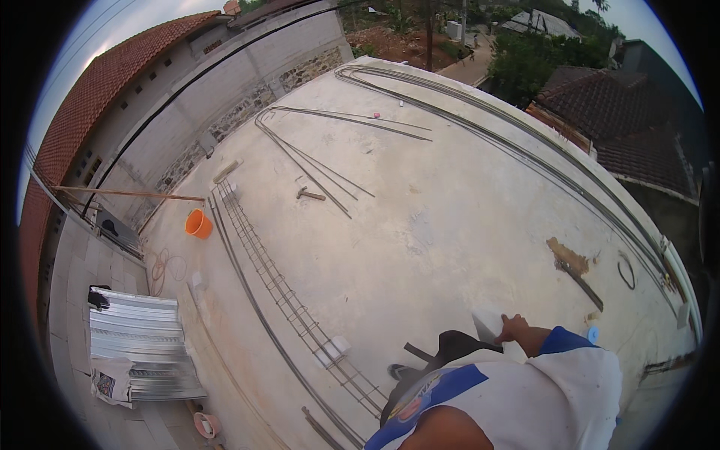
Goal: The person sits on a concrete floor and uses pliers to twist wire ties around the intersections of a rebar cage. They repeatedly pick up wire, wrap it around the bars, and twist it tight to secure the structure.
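Note:
My right hand (514, 328) is bent over the edge of a pale grey-white block (487, 325), close to my knee. The fingers appear to curl onto it, though my leg hides its lower part. My left hand does not show; only the upper left arm (448, 430) comes in at the lower edge. Left of my foot (401, 372), a long rebar cage (279, 287) lies on the concrete slab, with a white block (332, 350) at its near part. A dark flat bar (417, 352) is beside my leg.
Long bent steel bars (480, 107) line the far right edge. Shorter bars (315, 166) and a hammer (310, 194) lie mid-slab. At left are an orange bucket (199, 223), corrugated metal sheets (139, 326) and a pink bucket (206, 425). A loose bar (583, 288) lies right.

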`<state>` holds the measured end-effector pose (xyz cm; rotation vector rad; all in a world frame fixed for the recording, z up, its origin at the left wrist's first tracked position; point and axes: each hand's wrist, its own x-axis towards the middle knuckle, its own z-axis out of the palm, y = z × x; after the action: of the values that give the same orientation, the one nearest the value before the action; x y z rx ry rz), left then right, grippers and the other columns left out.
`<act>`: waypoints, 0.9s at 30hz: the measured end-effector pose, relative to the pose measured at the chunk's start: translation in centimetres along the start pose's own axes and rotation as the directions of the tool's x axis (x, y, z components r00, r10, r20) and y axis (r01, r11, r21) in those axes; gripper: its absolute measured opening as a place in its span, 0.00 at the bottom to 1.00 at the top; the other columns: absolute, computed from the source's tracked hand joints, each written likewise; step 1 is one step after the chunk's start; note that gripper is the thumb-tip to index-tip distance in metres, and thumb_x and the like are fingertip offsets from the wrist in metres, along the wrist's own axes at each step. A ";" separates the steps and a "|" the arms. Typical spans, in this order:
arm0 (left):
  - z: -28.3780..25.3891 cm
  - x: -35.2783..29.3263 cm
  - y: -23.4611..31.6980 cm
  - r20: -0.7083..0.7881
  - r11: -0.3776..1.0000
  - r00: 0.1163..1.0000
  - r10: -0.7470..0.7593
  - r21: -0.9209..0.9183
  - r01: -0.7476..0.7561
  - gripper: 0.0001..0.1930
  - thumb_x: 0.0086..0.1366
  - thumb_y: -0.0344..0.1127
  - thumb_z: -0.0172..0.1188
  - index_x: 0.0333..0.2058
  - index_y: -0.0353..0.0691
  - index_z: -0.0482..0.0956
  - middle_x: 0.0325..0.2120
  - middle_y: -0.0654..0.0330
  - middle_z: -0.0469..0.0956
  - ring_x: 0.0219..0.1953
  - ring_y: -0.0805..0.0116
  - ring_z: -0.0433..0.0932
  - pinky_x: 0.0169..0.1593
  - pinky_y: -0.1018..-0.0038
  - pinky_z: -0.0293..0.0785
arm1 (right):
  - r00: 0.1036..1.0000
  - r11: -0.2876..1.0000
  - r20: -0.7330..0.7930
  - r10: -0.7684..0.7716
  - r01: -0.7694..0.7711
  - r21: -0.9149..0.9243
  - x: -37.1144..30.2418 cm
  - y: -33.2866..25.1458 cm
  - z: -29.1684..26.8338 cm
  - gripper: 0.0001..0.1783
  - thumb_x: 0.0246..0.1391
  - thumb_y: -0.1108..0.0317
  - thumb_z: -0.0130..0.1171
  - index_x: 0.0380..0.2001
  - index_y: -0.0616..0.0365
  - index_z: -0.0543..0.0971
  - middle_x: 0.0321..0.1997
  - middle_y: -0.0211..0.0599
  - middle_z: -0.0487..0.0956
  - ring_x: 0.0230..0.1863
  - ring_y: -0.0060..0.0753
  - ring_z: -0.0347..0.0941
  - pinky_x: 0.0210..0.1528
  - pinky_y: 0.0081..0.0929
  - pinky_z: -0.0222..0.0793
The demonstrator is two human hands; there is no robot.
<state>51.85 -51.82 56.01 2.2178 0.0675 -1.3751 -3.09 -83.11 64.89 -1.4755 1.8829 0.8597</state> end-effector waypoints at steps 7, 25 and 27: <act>-10.2 12.0 6.9 -0.032 0.973 0.988 0.151 -0.170 -0.155 0.05 0.58 0.29 0.53 0.32 0.38 0.67 0.18 0.62 0.67 0.14 0.69 0.69 0.16 0.68 0.71 | 0.953 0.991 0.274 0.127 -0.134 0.004 -0.1 -4.1 -0.6 0.59 0.32 0.31 0.67 0.66 0.49 0.60 0.59 0.53 0.72 0.59 0.55 0.69 0.58 0.44 0.69; 2.2 15.7 29.0 0.151 0.580 0.923 0.354 0.738 -0.343 0.07 0.56 0.33 0.58 0.29 0.34 0.75 0.16 0.61 0.69 0.17 0.68 0.72 0.21 0.66 0.71 | 0.988 0.979 -0.020 -0.151 0.147 -0.142 25.7 -35.4 -46.0 0.66 0.30 0.34 0.67 0.70 0.52 0.51 0.60 0.64 0.67 0.61 0.59 0.66 0.58 0.43 0.69; 5.0 11.9 41.8 -0.175 0.974 0.965 -0.195 -0.154 0.169 0.07 0.56 0.33 0.58 0.30 0.35 0.75 0.16 0.59 0.71 0.17 0.67 0.74 0.19 0.65 0.68 | 0.980 0.986 -0.140 -0.144 0.129 -0.109 28.3 -37.4 -50.3 0.66 0.31 0.36 0.67 0.71 0.53 0.50 0.60 0.65 0.67 0.61 0.61 0.66 0.59 0.45 0.68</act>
<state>66.36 -92.83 61.12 2.2633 0.4324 -1.2069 24.47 -146.01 69.06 -1.7506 1.8401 0.8090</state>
